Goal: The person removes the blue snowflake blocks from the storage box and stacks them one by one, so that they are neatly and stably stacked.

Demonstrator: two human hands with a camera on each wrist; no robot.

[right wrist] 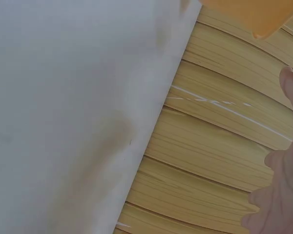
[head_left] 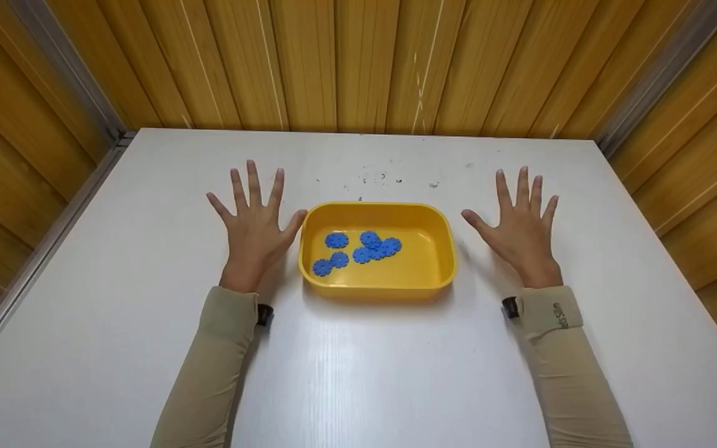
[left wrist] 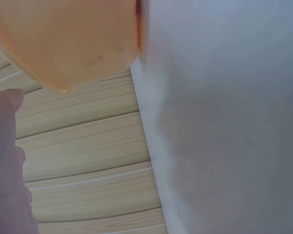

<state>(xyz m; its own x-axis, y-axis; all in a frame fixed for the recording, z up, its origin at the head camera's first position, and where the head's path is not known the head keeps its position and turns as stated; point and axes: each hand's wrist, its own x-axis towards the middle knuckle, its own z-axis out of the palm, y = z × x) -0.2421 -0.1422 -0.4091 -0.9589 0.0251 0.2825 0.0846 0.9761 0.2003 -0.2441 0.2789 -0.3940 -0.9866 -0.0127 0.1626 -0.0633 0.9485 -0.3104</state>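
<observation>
A yellow plastic tub (head_left: 378, 283) stands on the white table, holding several blue notched discs (head_left: 389, 247) that lie mostly on its left half, some overlapping. To the left of the tub, my left hand (head_left: 253, 233) is spread with straight fingers, its thumb tip close by the tub's left rim; whether they touch I cannot tell. My right hand (head_left: 522, 235) is likewise spread, apart from the tub on its right side. Neither hand holds anything. The left wrist view shows the tub's side (left wrist: 78, 39) above the left thumb; in the right wrist view only a corner (right wrist: 259, 14) appears.
The white table (head_left: 358, 361) has small dark marks (head_left: 383, 177) behind the tub. Wood-look panels (head_left: 358, 68) rise along its back edge and both sides. Metal posts (head_left: 78, 74) stand at the back corners.
</observation>
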